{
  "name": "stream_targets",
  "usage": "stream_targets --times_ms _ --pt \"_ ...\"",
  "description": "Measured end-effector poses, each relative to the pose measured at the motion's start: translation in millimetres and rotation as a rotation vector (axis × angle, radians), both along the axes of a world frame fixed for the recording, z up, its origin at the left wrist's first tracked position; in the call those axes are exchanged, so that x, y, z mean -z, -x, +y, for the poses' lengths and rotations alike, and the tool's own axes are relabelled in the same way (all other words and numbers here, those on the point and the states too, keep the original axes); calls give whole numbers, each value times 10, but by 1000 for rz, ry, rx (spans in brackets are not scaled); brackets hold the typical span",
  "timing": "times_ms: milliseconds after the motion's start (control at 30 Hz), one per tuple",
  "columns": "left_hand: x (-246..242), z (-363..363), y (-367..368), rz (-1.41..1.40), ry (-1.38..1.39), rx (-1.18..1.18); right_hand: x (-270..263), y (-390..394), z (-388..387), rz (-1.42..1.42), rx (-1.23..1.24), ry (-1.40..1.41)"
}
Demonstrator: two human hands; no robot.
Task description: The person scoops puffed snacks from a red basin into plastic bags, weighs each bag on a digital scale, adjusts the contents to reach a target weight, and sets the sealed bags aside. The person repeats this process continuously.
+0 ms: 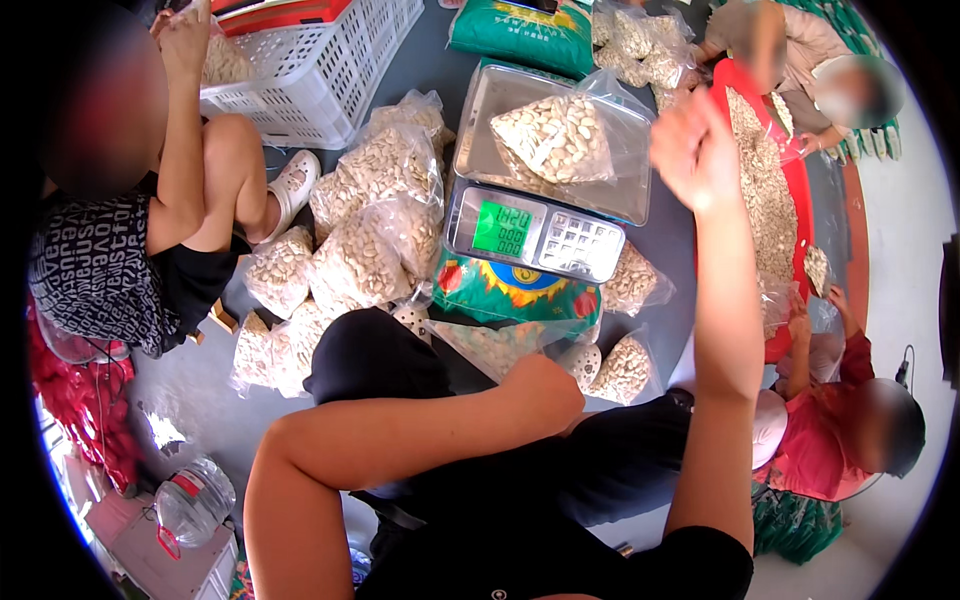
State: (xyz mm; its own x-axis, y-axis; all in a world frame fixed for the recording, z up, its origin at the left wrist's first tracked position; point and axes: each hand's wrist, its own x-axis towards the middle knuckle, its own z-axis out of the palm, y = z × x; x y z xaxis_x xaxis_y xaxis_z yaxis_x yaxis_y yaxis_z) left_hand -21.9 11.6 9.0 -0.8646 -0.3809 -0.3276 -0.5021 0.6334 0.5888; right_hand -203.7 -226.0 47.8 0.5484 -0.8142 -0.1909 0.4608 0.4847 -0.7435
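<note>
A clear plastic bag of pale, flat seeds lies on the steel tray of a digital scale, whose green display is lit. My right hand is raised beside the tray's right edge, blurred, its fingers curled; whether it holds anything cannot be told. Low in front of me, my left hand is closed at the near edge of another clear plastic bag, which has some seeds in it. The fingertips of this hand are hidden. Beneath the scale is a green printed sack.
Filled seed bags are heaped left of the scale; others lie right. A white plastic crate stands upper left, near a seated person. At right, people's hands work around a red basin of seeds. Another green sack lies beyond the scale.
</note>
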Motion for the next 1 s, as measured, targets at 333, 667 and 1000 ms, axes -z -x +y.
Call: stream_targets --times_ms 333,667,1000 --pt "-42 -61 51 -86 -53 33 82 37 987 1100 -1043 504" --pt "-56 -33 43 -42 -18 -22 141 -109 1108 1172 -1272 694" --pt "28 -3 112 -62 -45 -8 210 -138 -73 1775 -145 1213"
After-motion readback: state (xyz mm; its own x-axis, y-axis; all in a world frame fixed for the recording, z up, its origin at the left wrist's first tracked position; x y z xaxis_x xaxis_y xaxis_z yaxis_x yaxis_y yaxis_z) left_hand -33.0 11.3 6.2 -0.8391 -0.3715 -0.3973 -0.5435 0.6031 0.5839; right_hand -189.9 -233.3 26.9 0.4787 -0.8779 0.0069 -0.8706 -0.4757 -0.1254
